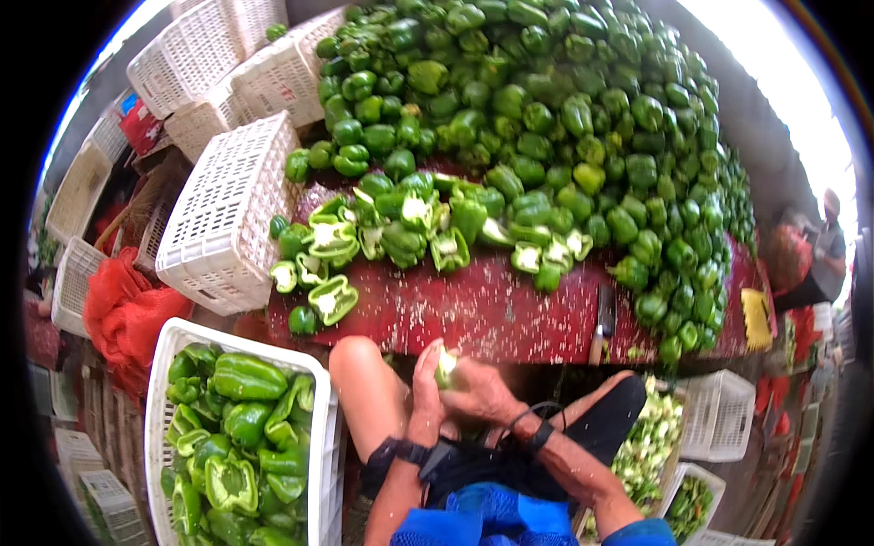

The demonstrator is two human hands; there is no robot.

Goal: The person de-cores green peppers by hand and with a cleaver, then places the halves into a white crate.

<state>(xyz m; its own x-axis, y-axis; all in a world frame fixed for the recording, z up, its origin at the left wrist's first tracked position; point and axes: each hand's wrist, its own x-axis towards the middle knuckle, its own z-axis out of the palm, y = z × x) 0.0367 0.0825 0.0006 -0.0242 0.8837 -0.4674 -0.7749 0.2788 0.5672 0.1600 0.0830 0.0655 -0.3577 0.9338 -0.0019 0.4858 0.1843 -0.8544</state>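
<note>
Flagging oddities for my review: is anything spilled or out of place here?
Pale bits are strewn across the red table, like spilled seeds. The knife lies loose with its handle at the near edge, where it could perhaps be knocked off.

Bright overall, daylight look; right edge blown out white, smaller glare upper left. Shiny highlights on pepper pile, upper part hazy. Dark shadow below desk edge. Fingers slightly blurred. Fisheye bowing, black corners, rim soft, background person indistinct.
</note>
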